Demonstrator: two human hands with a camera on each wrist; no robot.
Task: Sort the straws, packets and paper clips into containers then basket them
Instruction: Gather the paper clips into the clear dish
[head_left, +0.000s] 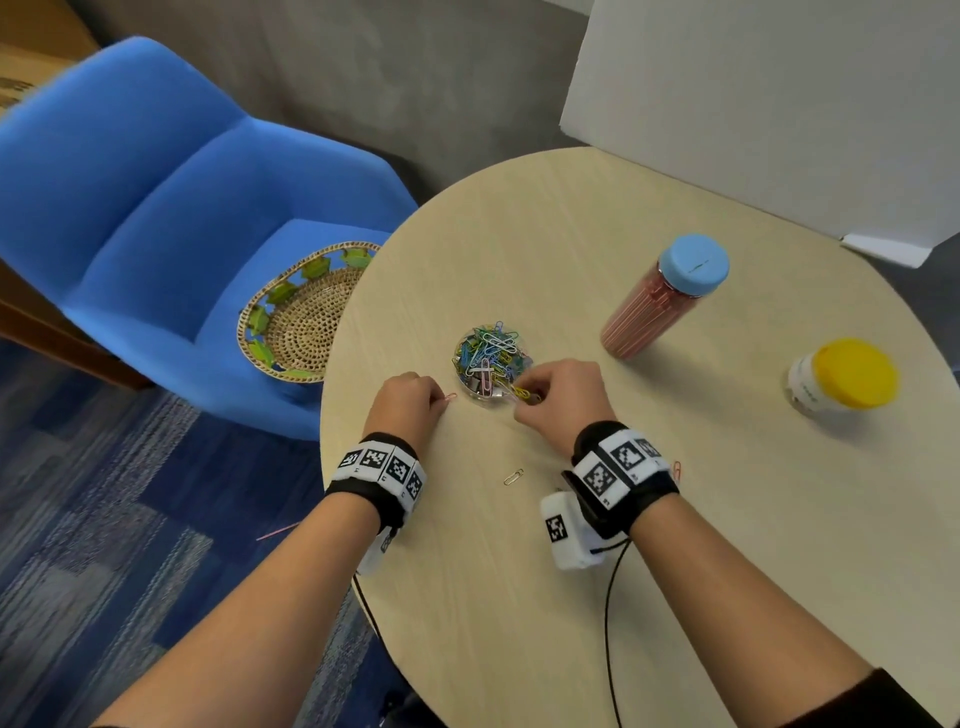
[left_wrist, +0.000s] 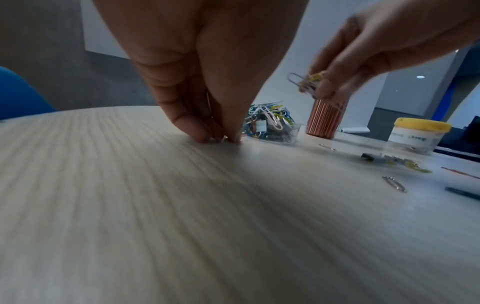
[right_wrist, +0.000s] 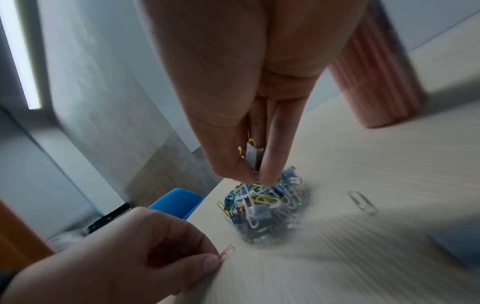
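From here I see the round wooden table filling most of the head view, with a blue armchair to its left and a woven basket sitting on the chair seat. On the table stands the tall jar of pink straws with its blue lid, and to its right the squat jar with the yellow lid — both well apart from my hands. My right hand hovers just over the near edge of the clear container of paper clips, fingers pinched around a small bunch of clips, yellow and silver among them. My left hand is down at the tabletop just left of the container, fingertips pinching a pink paper clip. A loose gold paper clip lies between my wrists, and another reddish one — half hidden — lies beside the right wristband
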